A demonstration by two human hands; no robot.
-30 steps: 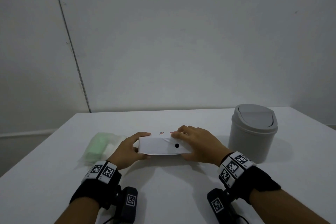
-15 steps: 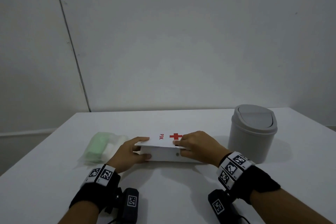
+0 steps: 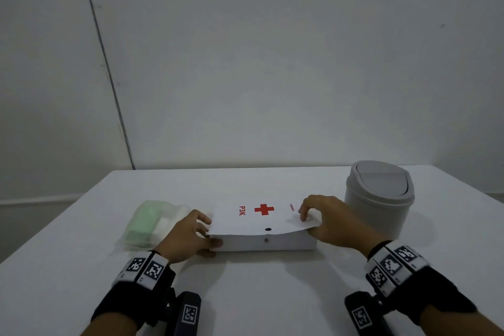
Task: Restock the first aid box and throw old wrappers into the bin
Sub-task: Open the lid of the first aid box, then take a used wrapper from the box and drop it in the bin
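Note:
A flat white first aid box (image 3: 261, 237) with a red cross and "P3K" on its lid lies on the white table in front of me. My left hand (image 3: 188, 237) grips the box's left end. My right hand (image 3: 332, 222) pinches the lid's front right corner, which is bent up slightly off the box. A clear bag (image 3: 147, 224) holding green and white packs rests just left of my left hand. A grey bin (image 3: 379, 196) with a swing lid stands at the right, behind my right hand.
The white table (image 3: 259, 294) meets a plain wall at its far edge. Black wrist devices with coded markers sit on both my forearms. The table's left edge runs diagonally past the bag.
The box has been laid flat, so its lid with the red cross now faces up. My right hand slid to the lid's right corner and lifts it slightly; the left stays at the left end.

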